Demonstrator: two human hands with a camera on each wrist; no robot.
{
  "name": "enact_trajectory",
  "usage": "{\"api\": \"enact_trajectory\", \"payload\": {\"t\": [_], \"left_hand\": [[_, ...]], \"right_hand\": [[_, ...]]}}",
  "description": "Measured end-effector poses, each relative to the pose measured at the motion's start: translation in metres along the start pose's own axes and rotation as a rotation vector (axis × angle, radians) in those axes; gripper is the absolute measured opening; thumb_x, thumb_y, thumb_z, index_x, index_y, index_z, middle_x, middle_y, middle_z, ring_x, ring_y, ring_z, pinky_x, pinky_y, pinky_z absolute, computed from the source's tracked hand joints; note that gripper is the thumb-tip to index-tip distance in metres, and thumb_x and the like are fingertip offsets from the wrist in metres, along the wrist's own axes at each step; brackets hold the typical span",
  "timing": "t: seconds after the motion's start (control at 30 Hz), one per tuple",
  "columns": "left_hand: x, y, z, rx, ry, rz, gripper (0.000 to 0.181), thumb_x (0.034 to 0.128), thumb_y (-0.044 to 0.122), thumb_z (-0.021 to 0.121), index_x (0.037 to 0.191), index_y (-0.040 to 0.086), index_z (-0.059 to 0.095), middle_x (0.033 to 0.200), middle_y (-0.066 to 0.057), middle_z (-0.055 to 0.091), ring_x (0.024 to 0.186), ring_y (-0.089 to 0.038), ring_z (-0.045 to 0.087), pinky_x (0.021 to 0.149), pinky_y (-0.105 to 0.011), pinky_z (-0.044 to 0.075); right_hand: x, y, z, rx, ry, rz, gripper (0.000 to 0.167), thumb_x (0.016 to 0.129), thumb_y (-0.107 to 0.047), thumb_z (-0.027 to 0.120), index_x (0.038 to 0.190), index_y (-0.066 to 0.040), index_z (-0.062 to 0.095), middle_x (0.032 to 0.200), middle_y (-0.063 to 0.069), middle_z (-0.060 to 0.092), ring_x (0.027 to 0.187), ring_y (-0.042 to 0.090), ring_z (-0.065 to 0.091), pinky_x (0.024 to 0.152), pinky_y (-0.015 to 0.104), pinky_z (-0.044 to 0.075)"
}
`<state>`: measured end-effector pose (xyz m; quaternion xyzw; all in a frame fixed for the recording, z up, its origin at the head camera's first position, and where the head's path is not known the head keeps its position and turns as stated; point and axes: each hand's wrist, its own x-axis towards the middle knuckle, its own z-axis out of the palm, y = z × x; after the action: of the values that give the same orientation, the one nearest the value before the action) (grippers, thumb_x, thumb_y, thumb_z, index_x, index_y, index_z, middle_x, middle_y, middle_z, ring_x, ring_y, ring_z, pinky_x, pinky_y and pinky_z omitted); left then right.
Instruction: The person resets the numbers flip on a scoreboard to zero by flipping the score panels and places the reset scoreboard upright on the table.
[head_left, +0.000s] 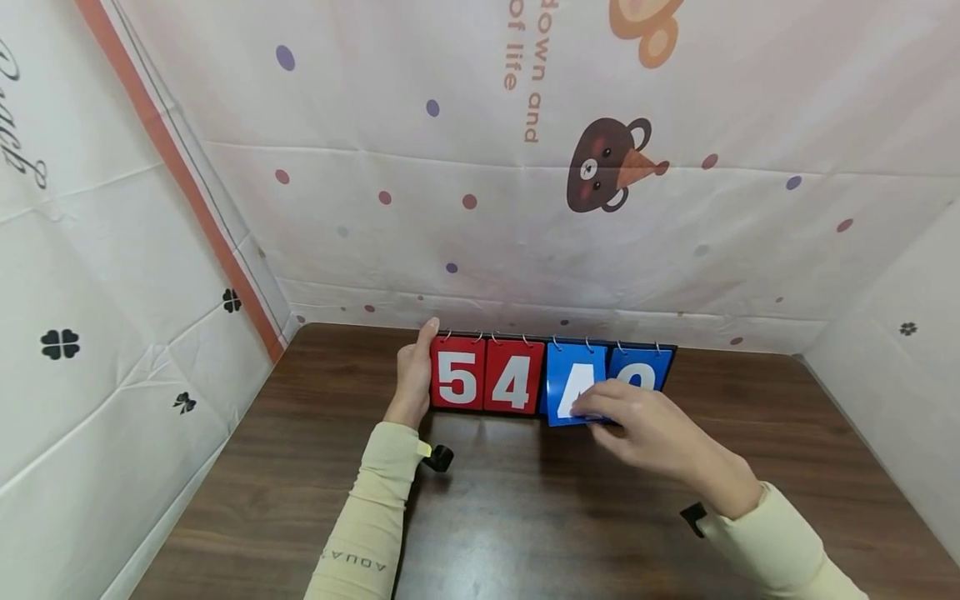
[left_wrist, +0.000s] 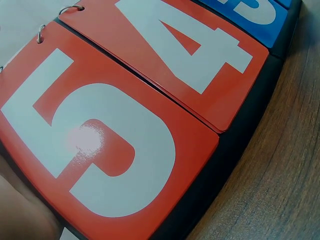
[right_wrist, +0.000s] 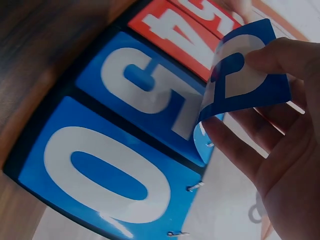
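Note:
A tabletop flip scoreboard [left_wrist: 205,180] with ringed number cards stands at the back of the table. My left hand [head_left: 412,379] grips its left edge, beside a red 5 card [left_wrist: 30,150] and a red 4 card [left_wrist: 220,100]. My right hand [head_left: 648,429] pinches a blue number card [head_left: 558,375] in the right half. In the right wrist view this blue card [right_wrist: 240,70] is bent up off its rings, baring a blue 5 card [right_wrist: 170,85] underneath. Beside that lies a blue 0 card [right_wrist: 110,180], partly covered by my right hand in the head view.
The brown wooden table [head_left: 510,508] carries the scoreboard near its back edge. A patterned white cloth [head_left: 360,233] hangs close behind, with more cloth at both sides. Black wrist mounts [head_left: 438,458] sit on both sleeves.

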<state>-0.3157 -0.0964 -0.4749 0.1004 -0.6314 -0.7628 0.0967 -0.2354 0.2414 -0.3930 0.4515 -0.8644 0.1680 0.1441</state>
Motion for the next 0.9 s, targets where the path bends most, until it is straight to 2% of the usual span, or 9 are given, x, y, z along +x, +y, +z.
{"api": "enact_trajectory", "payload": {"t": [0.27, 0.5, 0.7, 0.9], "left_hand": [[0.002, -0.001, 0.0, -0.014, 0.005, -0.005, 0.054, 0.099, 0.06, 0.063, 0.081, 0.01, 0.071, 0.087, -0.005, 0.071, 0.084, -0.019, 0.064, 0.075, -0.033, 0.053], [0.002, -0.001, 0.0, -0.012, 0.008, -0.005, 0.054, 0.0987, 0.06, 0.063, 0.08, 0.01, 0.071, 0.085, -0.005, 0.071, 0.082, -0.019, 0.064, 0.073, -0.032, 0.053], [0.002, -0.001, 0.0, -0.022, 0.007, -0.005, 0.053, 0.0984, 0.06, 0.064, 0.078, 0.011, 0.071, 0.083, -0.005, 0.071, 0.08, -0.018, 0.064, 0.072, -0.031, 0.053], [0.003, -0.002, 0.0, -0.03, 0.007, -0.003, 0.053, 0.0984, 0.059, 0.064, 0.078, 0.011, 0.07, 0.083, -0.005, 0.071, 0.08, -0.018, 0.064, 0.072, -0.031, 0.053]], "right_hand": [[0.003, 0.004, 0.011, -0.051, -0.084, 0.016, 0.033, 0.083, 0.002, 0.085, 0.112, -0.011, 0.077, 0.112, 0.003, 0.073, 0.1, 0.02, 0.069, 0.085, 0.042, 0.061], [0.005, 0.012, 0.03, -0.106, -0.096, 0.01, 0.033, 0.081, 0.002, 0.088, 0.11, -0.005, 0.076, 0.114, 0.01, 0.072, 0.104, 0.026, 0.07, 0.091, 0.044, 0.06], [0.006, 0.018, 0.044, -0.169, -0.144, 0.036, 0.042, 0.081, -0.003, 0.091, 0.119, -0.003, 0.073, 0.126, 0.018, 0.068, 0.114, 0.034, 0.068, 0.095, 0.05, 0.057], [0.004, 0.021, 0.052, -0.23, -0.142, 0.039, 0.052, 0.079, -0.004, 0.093, 0.126, -0.004, 0.07, 0.132, 0.021, 0.064, 0.117, 0.036, 0.066, 0.094, 0.051, 0.058]]}}
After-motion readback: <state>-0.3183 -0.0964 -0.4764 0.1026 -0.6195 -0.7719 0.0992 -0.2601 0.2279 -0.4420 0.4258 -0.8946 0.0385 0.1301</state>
